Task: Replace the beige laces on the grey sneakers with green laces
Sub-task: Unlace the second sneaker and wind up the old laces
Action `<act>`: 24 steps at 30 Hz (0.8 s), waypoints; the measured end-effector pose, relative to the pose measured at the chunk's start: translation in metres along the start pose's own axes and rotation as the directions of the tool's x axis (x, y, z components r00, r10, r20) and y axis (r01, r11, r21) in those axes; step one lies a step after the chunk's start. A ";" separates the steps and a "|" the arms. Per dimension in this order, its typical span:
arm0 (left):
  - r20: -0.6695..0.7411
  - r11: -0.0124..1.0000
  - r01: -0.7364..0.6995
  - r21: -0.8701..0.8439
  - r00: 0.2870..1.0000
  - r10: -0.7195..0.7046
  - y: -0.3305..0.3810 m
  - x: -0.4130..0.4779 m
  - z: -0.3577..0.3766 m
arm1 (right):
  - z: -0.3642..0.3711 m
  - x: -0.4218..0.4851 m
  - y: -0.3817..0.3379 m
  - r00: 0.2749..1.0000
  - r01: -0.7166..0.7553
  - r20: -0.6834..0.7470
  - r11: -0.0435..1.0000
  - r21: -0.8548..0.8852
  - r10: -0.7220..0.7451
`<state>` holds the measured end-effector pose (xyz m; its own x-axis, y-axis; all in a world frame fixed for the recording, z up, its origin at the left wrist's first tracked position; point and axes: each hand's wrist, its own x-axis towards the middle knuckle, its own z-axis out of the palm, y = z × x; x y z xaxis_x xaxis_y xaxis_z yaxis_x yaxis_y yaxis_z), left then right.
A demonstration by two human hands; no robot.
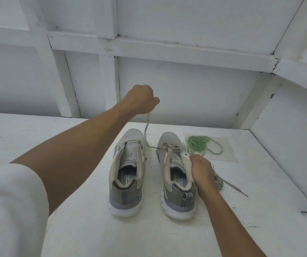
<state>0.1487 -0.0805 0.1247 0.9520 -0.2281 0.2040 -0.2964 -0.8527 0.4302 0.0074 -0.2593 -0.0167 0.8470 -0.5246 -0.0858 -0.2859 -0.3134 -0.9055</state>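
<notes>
My left hand (141, 101) is raised above and beyond the shoes, fingers curled tight into a fist and clamped on the free end of the beige lace (146, 128). The lace runs down from under my knuckles to the eyelets of the laced sneaker (169, 139). It looks taut, which is why I judge that I hold it high: a long upward draw slides the lace out through the holes instead of bunching it.

My right hand (201, 170) grips that sneaker's outer collar. The fingers are curled over the padded edge and the fingertips are close to the top eyelets, where the lace crosses. I hold it there to pin the shoe to the white table (86, 229), so the pull from my left fist doesn't lift or drag it.

The other sneaker (125, 193) stands just beside it, below my left wrist, heel toward me. It shows no lace that I can see. A loose beige lace (221, 182) lies on the table touching the outer side of my right hand, likely the one taken from that shoe.

The green laces (199, 143) sit coiled on a clear plastic bag (227, 154) just beyond my right fingertips, near enough to reach once this lace is out. No green is threaded yet.
</notes>
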 end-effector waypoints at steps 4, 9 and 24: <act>0.143 0.976 -0.104 0.192 0.987 0.077 0.012 -0.027 0.008 | -0.001 -0.001 -0.001 1.000 0.010 -0.006 1.000 0.022 -0.009; 0.533 0.843 -0.373 0.388 0.837 0.125 0.026 -0.068 0.032 | -0.002 -0.001 0.000 1.000 0.004 -0.004 1.000 0.024 -0.004; 0.306 0.999 0.028 0.025 0.951 -0.034 0.045 -0.100 0.070 | -0.007 -0.003 -0.008 0.997 0.028 0.067 0.999 -0.038 -0.026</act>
<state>0.0455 -0.1288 0.0620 0.9390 -0.3319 -0.0899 -0.2679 -0.8701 0.4137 0.0044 -0.2608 -0.0060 0.8822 -0.4622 -0.0903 -0.2788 -0.3580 -0.8911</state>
